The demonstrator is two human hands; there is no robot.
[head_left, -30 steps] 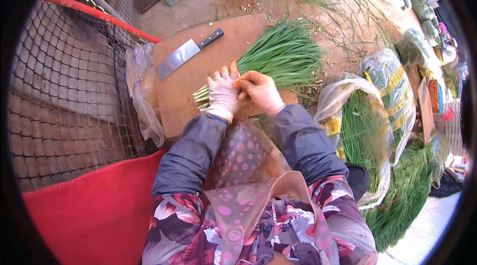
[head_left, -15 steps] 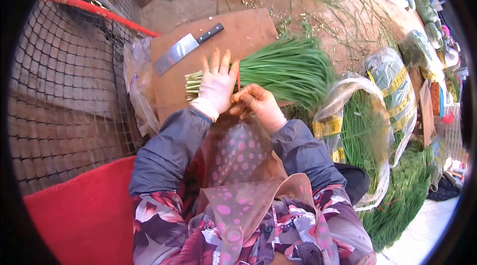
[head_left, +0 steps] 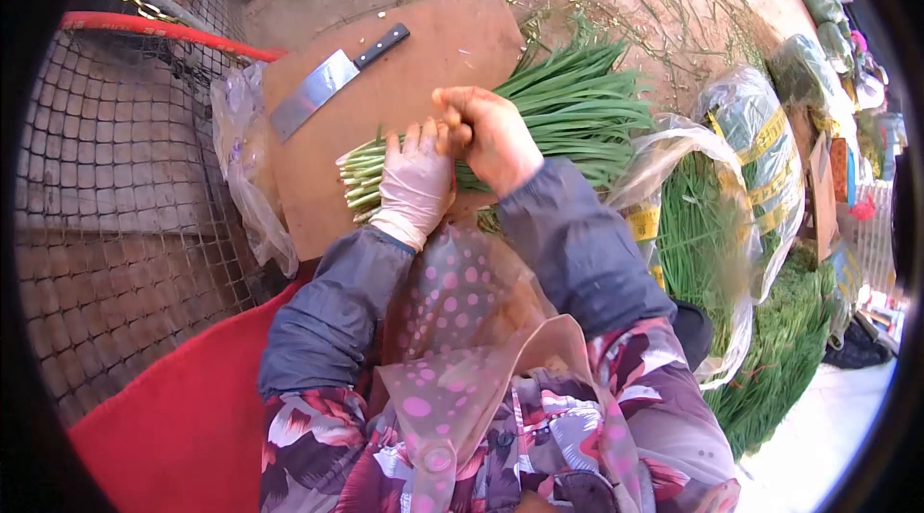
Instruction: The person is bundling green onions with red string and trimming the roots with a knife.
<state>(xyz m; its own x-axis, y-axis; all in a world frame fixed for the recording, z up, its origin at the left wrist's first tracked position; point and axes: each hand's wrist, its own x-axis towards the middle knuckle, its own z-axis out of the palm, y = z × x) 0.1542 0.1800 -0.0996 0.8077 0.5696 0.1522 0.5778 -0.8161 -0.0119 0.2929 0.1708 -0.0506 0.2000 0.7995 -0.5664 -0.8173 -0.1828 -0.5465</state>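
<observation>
A bundle of long green garlic chives [head_left: 568, 114] lies across the wooden board, pale cut stems pointing left and leaves to the right. My left hand [head_left: 414, 176], in a thin whitish glove, is wrapped over the stem end and holds it down. Just right of it, my right hand [head_left: 496, 138] is raised over the bundle with fingers curled together; whatever they pinch is hidden. A hint of red shows beside my left hand, too small to make out. Up and left on the board rests a cleaver [head_left: 327, 85] with a black handle, touched by neither hand.
The brown board [head_left: 433, 41] has a crumpled clear plastic bag [head_left: 245, 166] at its left edge, by a wire mesh [head_left: 106, 147]. Plastic-wrapped bundles [head_left: 760, 157] and heaped greens [head_left: 784, 369] lie to the right. Red cloth [head_left: 183, 369] is at lower left.
My right hand has risen from the bundle's near side to above it. My left hand's spread fingers have curled over the stems. The red band seen around the bundle is now mostly hidden.
</observation>
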